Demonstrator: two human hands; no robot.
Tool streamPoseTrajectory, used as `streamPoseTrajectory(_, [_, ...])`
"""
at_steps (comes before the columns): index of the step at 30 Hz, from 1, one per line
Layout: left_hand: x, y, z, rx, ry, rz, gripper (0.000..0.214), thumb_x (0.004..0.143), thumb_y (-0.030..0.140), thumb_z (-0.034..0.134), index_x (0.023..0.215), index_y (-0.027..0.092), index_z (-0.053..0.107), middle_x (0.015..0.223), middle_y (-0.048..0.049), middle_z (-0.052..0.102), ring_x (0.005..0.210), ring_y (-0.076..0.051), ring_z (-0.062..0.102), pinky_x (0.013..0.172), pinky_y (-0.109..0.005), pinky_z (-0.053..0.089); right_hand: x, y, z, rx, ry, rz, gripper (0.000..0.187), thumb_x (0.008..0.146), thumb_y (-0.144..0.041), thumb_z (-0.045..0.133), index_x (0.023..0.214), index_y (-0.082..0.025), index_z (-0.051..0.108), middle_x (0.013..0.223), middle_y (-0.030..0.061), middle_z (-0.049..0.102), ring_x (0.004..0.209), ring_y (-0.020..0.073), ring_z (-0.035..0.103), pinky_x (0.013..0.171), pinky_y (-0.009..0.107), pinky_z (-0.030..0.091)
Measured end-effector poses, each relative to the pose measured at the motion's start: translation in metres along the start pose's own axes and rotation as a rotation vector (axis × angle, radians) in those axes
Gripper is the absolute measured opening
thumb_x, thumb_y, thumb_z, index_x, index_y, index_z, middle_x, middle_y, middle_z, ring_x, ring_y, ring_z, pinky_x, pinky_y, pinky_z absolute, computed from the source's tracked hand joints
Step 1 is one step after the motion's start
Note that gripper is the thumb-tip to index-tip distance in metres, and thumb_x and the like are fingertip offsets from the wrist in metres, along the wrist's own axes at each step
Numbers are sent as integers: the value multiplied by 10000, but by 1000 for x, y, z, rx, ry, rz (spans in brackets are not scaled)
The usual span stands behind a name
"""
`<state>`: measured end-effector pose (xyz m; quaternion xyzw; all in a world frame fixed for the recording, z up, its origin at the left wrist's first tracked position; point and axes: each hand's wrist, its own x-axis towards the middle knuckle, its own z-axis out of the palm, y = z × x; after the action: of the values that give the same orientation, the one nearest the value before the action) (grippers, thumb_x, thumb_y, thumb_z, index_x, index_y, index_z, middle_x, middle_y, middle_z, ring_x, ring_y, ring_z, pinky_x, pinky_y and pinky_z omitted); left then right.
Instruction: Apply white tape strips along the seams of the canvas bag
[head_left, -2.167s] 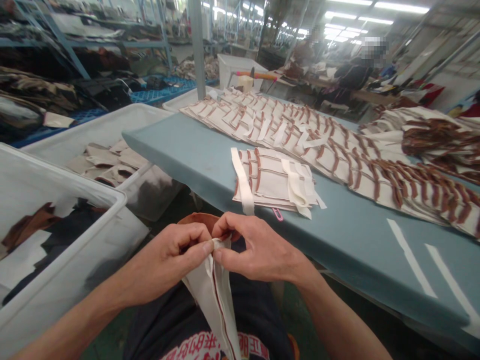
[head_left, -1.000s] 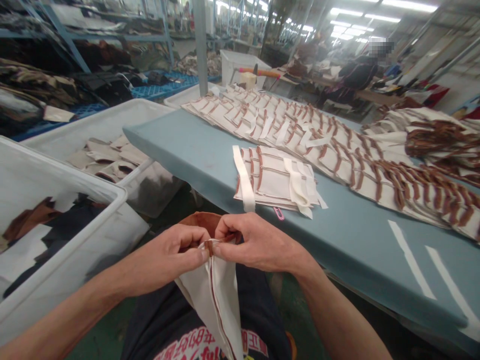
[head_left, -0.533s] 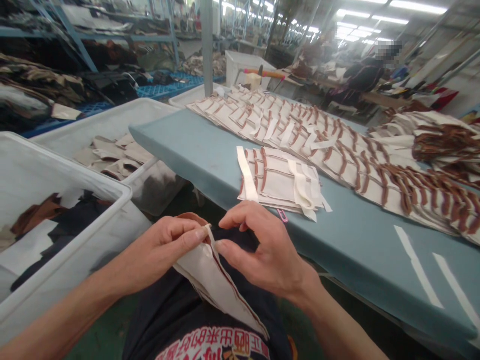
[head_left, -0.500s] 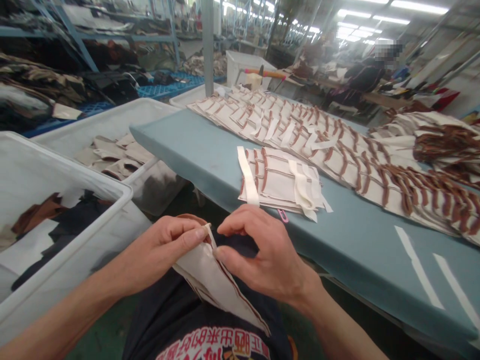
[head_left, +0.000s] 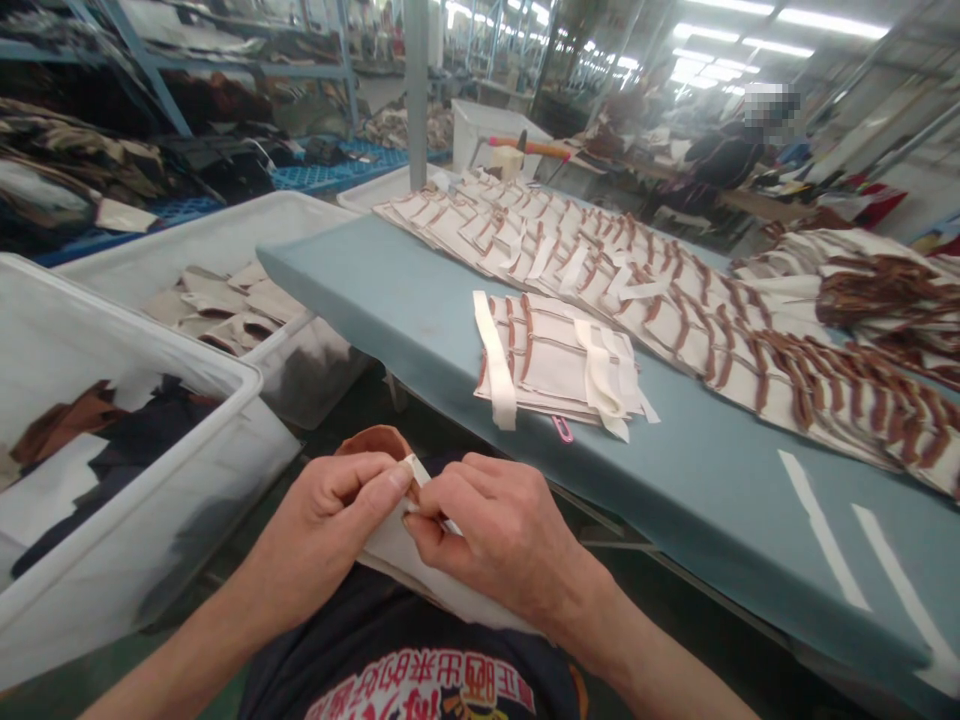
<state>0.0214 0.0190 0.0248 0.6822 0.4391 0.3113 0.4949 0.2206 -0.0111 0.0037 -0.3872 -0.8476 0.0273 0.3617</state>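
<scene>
Both my hands work a cream fabric piece with brown trim over my lap. My left hand pinches its top corner between thumb and forefinger. My right hand is closed on the same edge just beside it, fingers curled over the cloth. A brown rounded fabric part shows behind my left fingers. On the blue-grey table ahead lies a small stack of cream pieces with brown stripes and white straps.
A long overlapping row of similar pieces crosses the table, with another heap at the far right. White plastic bins with fabric scraps stand at my left. Two white tape strips lie on the table. A person sits far back.
My right hand, lifted with fingers spread half a second ago, has come back down and closed on the fabric edge. The piece now lies flatter across my lap instead of hanging.
</scene>
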Motion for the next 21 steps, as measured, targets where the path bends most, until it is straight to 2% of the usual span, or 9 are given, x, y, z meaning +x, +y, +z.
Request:
streamPoseTrajectory(3, [-6,-3,6,-34,-13,-19,450,995,437,595,641,182,705,610,16,549,529,-124,422,450,-241,322,-12,-3,1,16,25,52,354,1061,-186,604,718,-252,548,618,-2,659,568,158,571,599,323,419])
streamPoseTrajectory(8, [-5,-3,7,-12,-10,23,462,1037,425,586,668,186,729,647,-8,655,588,-153,558,531,-246,417,-18,-3,-3,108,70,70,357,1106,-324,626,763,-261,551,632,-5,657,573,162,579,591,329,413])
streamPoseTrajectory(10, [-4,-3,5,1,-12,35,457,1053,414,571,696,191,751,649,-6,675,596,-158,581,549,-248,432,-15,-3,-4,214,97,157,288,1060,-332,679,808,-258,564,683,-6,691,608,161,613,613,312,448])
streamPoseTrajectory(11, [-4,-4,4,9,-11,45,455,1060,407,562,708,194,757,660,-5,684,604,-160,590,560,-250,442,-14,-4,-5,288,98,244,240,1023,-332,706,837,-256,575,719,-5,709,632,161,630,629,303,469])
streamPoseTrajectory(14, [-6,-6,4,68,23,102,440,1067,383,557,698,204,715,705,-1,689,620,-156,565,606,-255,465,-7,-7,-8,533,-6,585,150,926,-327,729,895,-247,606,798,-11,724,691,158,651,670,285,516])
streamPoseTrajectory(16, [-8,-8,6,112,33,121,447,1066,379,554,664,210,651,678,12,653,580,-141,497,589,-255,443,-2,-8,-12,631,-124,738,136,900,-320,724,877,-239,617,790,-20,709,694,153,644,675,282,515])
streamPoseTrajectory(21, [-7,-13,9,125,-58,64,469,1081,412,515,661,214,578,608,33,533,558,-135,472,527,-255,370,12,1,-20,682,-334,846,145,870,-284,746,791,-221,641,710,-46,644,653,130,570,604,262,435])
